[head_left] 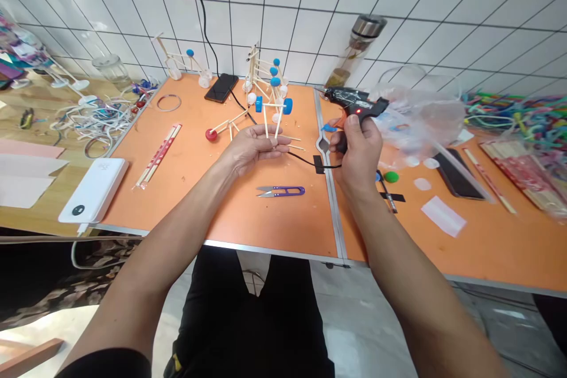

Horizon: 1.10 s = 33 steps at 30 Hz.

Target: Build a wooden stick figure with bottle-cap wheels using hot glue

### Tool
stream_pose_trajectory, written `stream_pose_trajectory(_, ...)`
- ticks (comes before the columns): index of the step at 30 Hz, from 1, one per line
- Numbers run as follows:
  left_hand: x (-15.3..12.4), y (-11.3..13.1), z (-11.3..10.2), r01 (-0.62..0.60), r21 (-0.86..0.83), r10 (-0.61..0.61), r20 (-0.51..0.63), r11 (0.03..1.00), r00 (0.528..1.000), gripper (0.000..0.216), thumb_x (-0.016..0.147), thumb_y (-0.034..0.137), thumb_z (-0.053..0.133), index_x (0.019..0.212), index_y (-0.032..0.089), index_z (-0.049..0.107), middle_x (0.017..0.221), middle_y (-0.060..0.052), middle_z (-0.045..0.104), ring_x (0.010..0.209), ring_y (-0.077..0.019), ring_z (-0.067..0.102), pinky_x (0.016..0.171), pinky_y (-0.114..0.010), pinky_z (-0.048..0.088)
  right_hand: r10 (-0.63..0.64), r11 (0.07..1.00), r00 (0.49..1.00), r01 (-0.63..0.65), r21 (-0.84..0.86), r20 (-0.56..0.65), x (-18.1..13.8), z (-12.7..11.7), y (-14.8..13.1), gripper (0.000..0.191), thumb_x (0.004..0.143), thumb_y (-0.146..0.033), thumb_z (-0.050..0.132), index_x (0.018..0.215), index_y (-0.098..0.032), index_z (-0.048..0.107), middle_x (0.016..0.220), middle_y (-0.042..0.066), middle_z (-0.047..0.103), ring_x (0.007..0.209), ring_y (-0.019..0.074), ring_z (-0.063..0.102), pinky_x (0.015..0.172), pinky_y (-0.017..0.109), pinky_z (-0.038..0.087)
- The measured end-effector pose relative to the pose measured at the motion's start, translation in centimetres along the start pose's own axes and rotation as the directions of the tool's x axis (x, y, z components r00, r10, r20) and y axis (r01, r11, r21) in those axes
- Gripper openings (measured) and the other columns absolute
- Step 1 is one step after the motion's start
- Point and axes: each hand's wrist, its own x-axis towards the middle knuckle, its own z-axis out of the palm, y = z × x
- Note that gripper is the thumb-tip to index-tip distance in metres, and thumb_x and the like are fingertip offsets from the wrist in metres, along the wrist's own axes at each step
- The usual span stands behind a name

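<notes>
Just above the middle of the frame, a small stick frame [271, 113] with two blue caps is being held upright over the orange table [199, 207] by the left hand [253, 149]. The lower ends of its sticks are being pinched between the closed fingers. Right of centre, a black glue gun [354, 103] is being gripped by the right hand [358, 150], with fingers wrapped round the handle and the thumb on top. Its red light is glowing. Its nozzle is being pointed left, near the stick frame but apart from it.

The stick frame is judged partly built: crossbar and caps are on, yet it is looking barer than the stick models [266, 74] standing at the back wall. A red-capped stick piece [217, 131] is lying to its left. Purple snips [281, 191] are lying below the hands.
</notes>
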Motion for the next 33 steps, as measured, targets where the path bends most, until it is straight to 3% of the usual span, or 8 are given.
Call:
stream_pose_trajectory(8, 0.2, -0.2, -0.6, -0.109, 0.032, 0.105, 0.102, 0.993, 0.989, 0.022, 0.095, 0.002, 0.092, 0.112, 0.014, 0.084, 0.105, -0.011, 0.095, 0.090, -0.0215, 0.095, 0.081, -0.026, 0.074, 0.114, 0.991, 0.993, -0.112, 0.072, -0.015, 0.4, 0.0, 0.3, 0.051, 0.090, -0.072, 0.096, 0.100, -0.027, 0.074, 0.097, 0.000, 0.080, 0.062, 0.0088, 0.056, 0.049, 0.020, 0.045)
stream_pose_trajectory(16, 0.0, -0.5, -0.9, -0.224, 0.066, 0.200, 0.259, 0.972, 0.945, 0.053, 0.077, 0.035, 0.118, 0.117, 0.018, 0.088, 0.115, -0.013, 0.097, 0.098, -0.0243, 0.096, 0.086, -0.028, 0.074, 0.134, 0.987, 0.991, -0.133, 0.089, -0.005, 0.3, 0.3, 0.4, 0.054, 0.085, -0.071, 0.098, 0.095, -0.025, 0.073, 0.098, 0.000, 0.082, 0.060, 0.0072, 0.057, 0.051, 0.020, 0.046)
stream_pose_trajectory(20, -0.2, -0.3, -0.6, -0.280, 0.130, 0.242, 0.248, 0.951, 0.938, 0.056, 0.079, 0.044, 0.116, 0.119, 0.018, 0.087, 0.120, -0.015, 0.096, 0.101, -0.0257, 0.095, 0.092, -0.034, 0.074, 0.151, 0.983, 0.988, -0.151, 0.106, 0.002, 0.5, 0.2, 0.6, 0.056, 0.082, -0.071, 0.100, 0.095, -0.024, 0.074, 0.098, 0.001, 0.082, 0.060, 0.0070, 0.057, 0.050, 0.021, 0.046)
stream_pose_trajectory(23, -0.2, -0.1, -0.5, -0.357, 0.231, 0.315, 0.201, 0.905, 0.928, 0.039, 0.088, 0.036, 0.106, 0.118, 0.019, 0.086, 0.121, -0.015, 0.095, 0.103, -0.0257, 0.094, 0.096, -0.036, 0.073, 0.153, 0.983, 0.988, -0.152, 0.106, 0.001, 0.5, 0.2, 0.6, 0.056, 0.082, -0.072, 0.100, 0.094, -0.024, 0.073, 0.098, 0.001, 0.082, 0.060, 0.0069, 0.057, 0.050, 0.020, 0.045)
stream_pose_trajectory(26, -0.4, 0.2, -0.7, -0.476, 0.417, 0.478, 0.108, 0.774, 0.872, 0.010, 0.102, 0.023, 0.088, 0.112, 0.023, 0.087, 0.122, -0.010, 0.095, 0.115, -0.0255, 0.092, 0.108, -0.036, 0.069, 0.136, 0.986, 0.991, -0.136, 0.099, 0.003, 0.6, 0.2, 0.5, 0.055, 0.083, -0.072, 0.099, 0.095, -0.025, 0.072, 0.098, 0.001, 0.082, 0.060, 0.0074, 0.056, 0.050, 0.021, 0.045)
stream_pose_trajectory(28, -0.7, 0.4, -1.1, -0.512, 0.621, 0.605, 0.076, 0.593, 0.793, 0.008, 0.106, 0.020, 0.083, 0.107, 0.026, 0.089, 0.119, -0.008, 0.094, 0.126, -0.0292, 0.089, 0.120, -0.039, 0.065, 0.126, 0.987, 0.992, -0.125, 0.097, 0.001, 0.6, 0.2, 0.4, 0.054, 0.084, -0.072, 0.097, 0.097, -0.026, 0.072, 0.098, 0.000, 0.082, 0.061, 0.0078, 0.056, 0.051, 0.020, 0.045)
stream_pose_trajectory(30, -0.8, 0.7, -1.7, -0.492, 0.768, 0.663, 0.119, 0.411, 0.739, 0.019, 0.103, 0.016, 0.082, 0.113, 0.029, 0.093, 0.124, -0.009, 0.094, 0.134, -0.0336, 0.087, 0.131, -0.044, 0.059, 0.125, 0.987, 0.992, -0.125, 0.100, 0.006, 0.6, 0.2, 0.3, 0.053, 0.085, -0.072, 0.095, 0.097, -0.026, 0.072, 0.099, -0.001, 0.081, 0.062, 0.0075, 0.056, 0.052, 0.020, 0.046)
stream_pose_trajectory(33, -1.0, 1.1, -2.5, -0.534, 0.818, 0.670, 0.275, 0.214, 0.690, 0.034, 0.106, 0.016, 0.071, 0.128, 0.029, 0.093, 0.157, -0.010, 0.088, 0.154, -0.0334, 0.078, 0.140, -0.049, 0.053, 0.132, 0.985, 0.991, -0.132, 0.112, 0.009, 0.6, 0.2, 0.1, 0.054, 0.084, -0.072, 0.096, 0.098, -0.026, 0.073, 0.100, 0.000, 0.081, 0.062, 0.0071, 0.056, 0.052, 0.020, 0.045)
